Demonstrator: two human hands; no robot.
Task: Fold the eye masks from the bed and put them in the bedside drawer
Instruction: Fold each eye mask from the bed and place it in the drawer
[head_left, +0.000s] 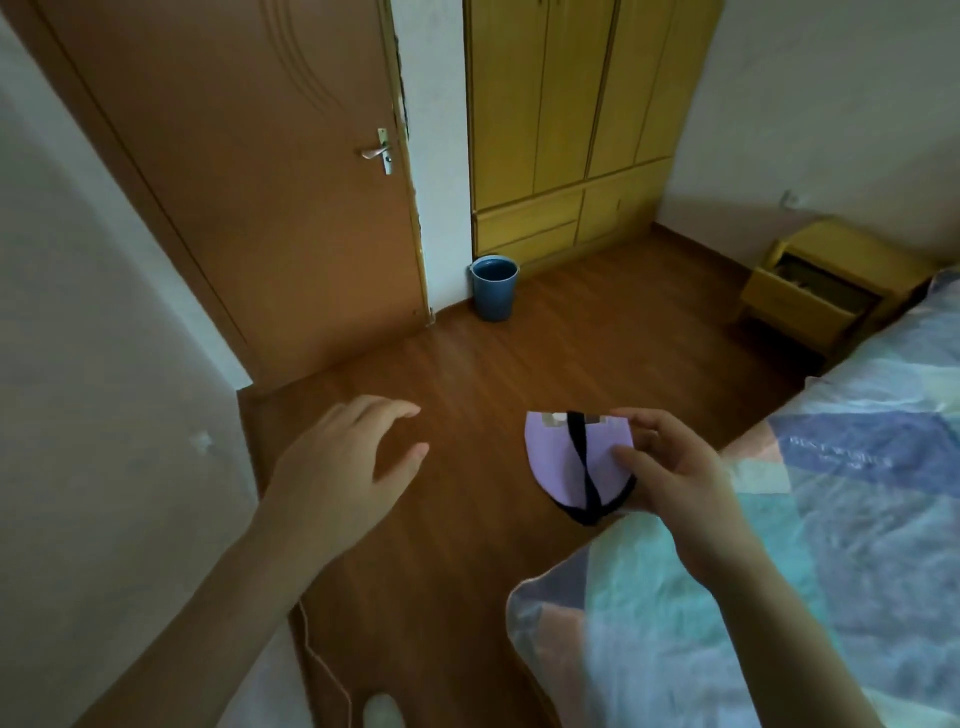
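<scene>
Head view: my right hand (670, 467) pinches the folded lilac fabric eye mask (571, 462) above the floor; my left hand (348, 457) hangs spread, empty. Its loose black strap (584, 467) could unfold it before the open yellow bedside drawer (810, 291).

Two bare hands are out over the wooden floor, the left hand (343, 457) empty and the right hand (670, 467) holding one folded lilac fabric eye mask (561, 462) with a black strap. Beside the one patchwork-covered bed (831, 519) stands one yellow wooden bedside cabinet (826, 291) with one drawer pulled open. Farther from the bed are one brown wooden door (249, 182), one yellow wooden wardrobe (566, 119) and one round blue plastic bucket (494, 286).
</scene>
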